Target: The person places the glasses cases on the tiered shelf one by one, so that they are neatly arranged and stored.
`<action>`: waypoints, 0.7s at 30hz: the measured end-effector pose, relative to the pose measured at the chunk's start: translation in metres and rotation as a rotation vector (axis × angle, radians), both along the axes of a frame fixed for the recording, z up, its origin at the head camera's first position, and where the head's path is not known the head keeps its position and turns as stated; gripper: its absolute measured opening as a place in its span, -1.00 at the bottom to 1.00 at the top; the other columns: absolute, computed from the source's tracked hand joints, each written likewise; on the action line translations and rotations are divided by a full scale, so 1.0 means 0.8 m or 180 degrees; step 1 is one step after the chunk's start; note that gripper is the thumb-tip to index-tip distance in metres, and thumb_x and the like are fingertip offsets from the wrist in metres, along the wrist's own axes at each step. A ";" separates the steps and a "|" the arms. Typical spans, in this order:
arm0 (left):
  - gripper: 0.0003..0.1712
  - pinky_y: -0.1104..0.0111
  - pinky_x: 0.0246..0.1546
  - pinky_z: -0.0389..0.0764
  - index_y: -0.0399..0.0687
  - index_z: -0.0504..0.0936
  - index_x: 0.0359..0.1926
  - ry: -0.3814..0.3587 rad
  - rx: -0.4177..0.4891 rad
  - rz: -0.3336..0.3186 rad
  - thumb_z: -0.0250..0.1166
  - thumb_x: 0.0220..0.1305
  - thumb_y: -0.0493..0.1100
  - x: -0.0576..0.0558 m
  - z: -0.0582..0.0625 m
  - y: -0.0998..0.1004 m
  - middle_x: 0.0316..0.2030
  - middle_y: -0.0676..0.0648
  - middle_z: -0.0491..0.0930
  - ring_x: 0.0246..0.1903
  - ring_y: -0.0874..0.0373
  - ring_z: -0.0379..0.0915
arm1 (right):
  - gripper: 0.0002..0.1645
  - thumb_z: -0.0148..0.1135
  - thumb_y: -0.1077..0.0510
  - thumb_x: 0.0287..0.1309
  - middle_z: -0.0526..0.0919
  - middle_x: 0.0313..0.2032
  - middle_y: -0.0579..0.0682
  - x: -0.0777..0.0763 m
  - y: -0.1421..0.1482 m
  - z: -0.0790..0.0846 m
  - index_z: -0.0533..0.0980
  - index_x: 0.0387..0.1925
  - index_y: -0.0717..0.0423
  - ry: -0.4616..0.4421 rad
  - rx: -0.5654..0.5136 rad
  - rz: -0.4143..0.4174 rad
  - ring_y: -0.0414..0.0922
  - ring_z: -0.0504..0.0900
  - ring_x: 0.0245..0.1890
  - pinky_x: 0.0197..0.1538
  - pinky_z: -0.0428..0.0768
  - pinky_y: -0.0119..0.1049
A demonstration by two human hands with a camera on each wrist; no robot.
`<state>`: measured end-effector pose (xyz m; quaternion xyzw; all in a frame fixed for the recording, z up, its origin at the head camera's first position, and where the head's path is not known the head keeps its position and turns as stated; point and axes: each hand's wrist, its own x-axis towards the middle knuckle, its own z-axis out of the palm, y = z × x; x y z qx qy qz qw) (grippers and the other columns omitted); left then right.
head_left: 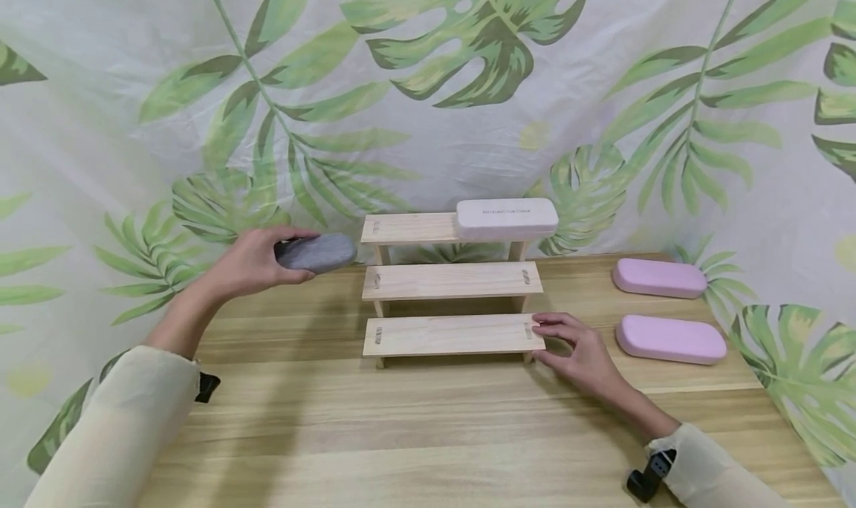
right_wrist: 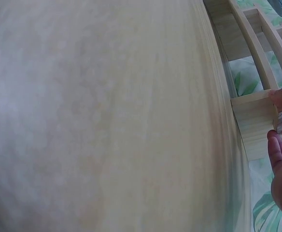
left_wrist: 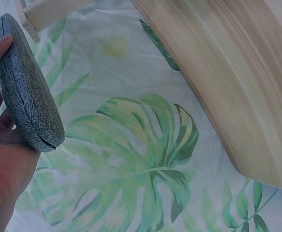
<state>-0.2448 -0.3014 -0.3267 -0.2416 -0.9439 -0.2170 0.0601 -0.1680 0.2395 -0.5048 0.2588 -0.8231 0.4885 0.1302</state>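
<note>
A grey fabric glasses case (head_left: 317,253) is gripped by my left hand (head_left: 250,264), held up in the air to the left of a three-step wooden stand (head_left: 455,336). In the left wrist view the grey case (left_wrist: 29,84) is closed, with its seam showing along the side. My right hand (head_left: 582,354) holds the right end of the stand's lowest step between thumb and fingers; the right wrist view shows these fingertips on the edge of the board (right_wrist: 254,118). On the right part of the top step lies a white glasses case (head_left: 507,219) with small dark lettering.
Two pink glasses cases, a rear one (head_left: 659,278) and a front one (head_left: 671,339), lie on the wooden table (head_left: 401,434) to the right of the stand. A leaf-patterned cloth (head_left: 428,144) hangs close behind the table.
</note>
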 end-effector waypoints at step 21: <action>-0.25 -0.02 0.04 0.57 -0.13 0.65 0.33 -0.0034 0.0089 -0.0132 0.64 0.08 -0.16 -0.014 0.020 0.029 0.13 -0.23 0.71 0.06 -0.13 0.61 | -0.51 0.68 0.40 -0.05 0.71 0.15 0.14 0.001 -0.001 0.001 0.76 -0.01 0.23 0.0006 0.0023 -0.0021 0.19 0.69 0.15 0.23 0.51 -0.62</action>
